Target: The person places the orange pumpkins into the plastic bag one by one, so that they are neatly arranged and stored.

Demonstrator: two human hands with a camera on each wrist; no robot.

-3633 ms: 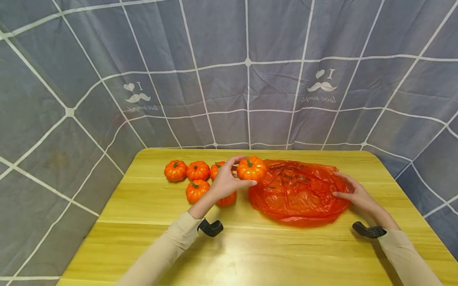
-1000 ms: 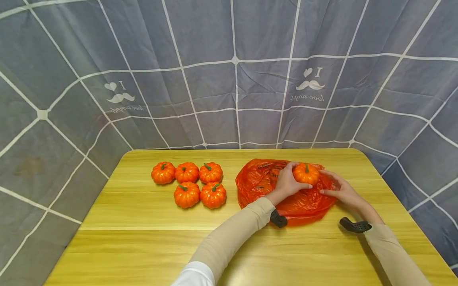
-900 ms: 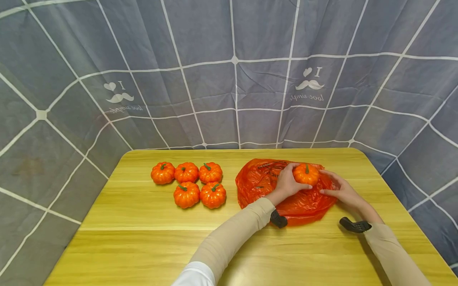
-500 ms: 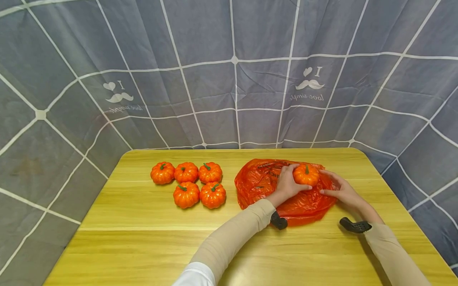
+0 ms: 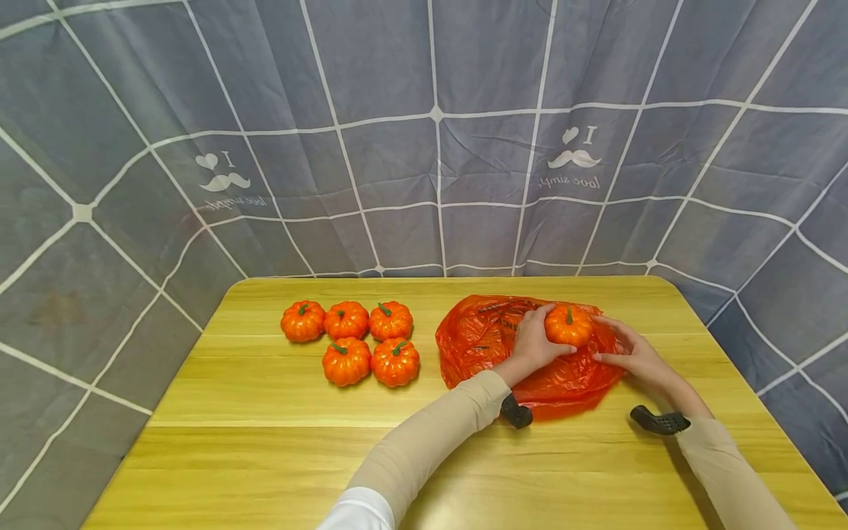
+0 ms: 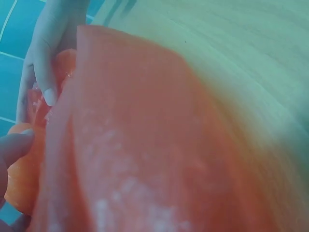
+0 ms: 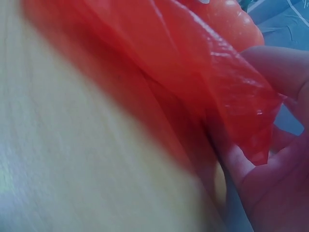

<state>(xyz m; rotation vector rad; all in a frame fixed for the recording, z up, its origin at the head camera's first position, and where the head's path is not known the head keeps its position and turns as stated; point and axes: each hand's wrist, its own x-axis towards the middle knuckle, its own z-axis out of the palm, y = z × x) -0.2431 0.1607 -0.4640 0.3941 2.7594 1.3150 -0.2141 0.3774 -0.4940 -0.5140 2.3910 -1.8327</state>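
Observation:
A small orange pumpkin (image 5: 568, 326) with a green stem is in my left hand (image 5: 535, 340), thumb in front and fingers behind, over the right part of a crumpled red plastic bag (image 5: 473, 346). In the left wrist view, the bag (image 6: 140, 121) covers most of the frame, and the left thumb presses on the pumpkin (image 6: 26, 176). My right hand (image 5: 642, 359) holds the bag's right edge. Its thumb and fingers lie around the film in the right wrist view, with the bag (image 7: 193, 63) stretching away from them. Some right fingertips are hidden.
Several more pumpkins (image 5: 395, 362) stand in two rows on the left of the wooden table (image 5: 265, 456). Behind and beside the table hangs a grey curtain (image 5: 397, 169) with white lines.
Since the earliest frame my left hand has carried the pumpkin rightward across the bag, close to my right hand. Over the last second both hands stay nearly still.

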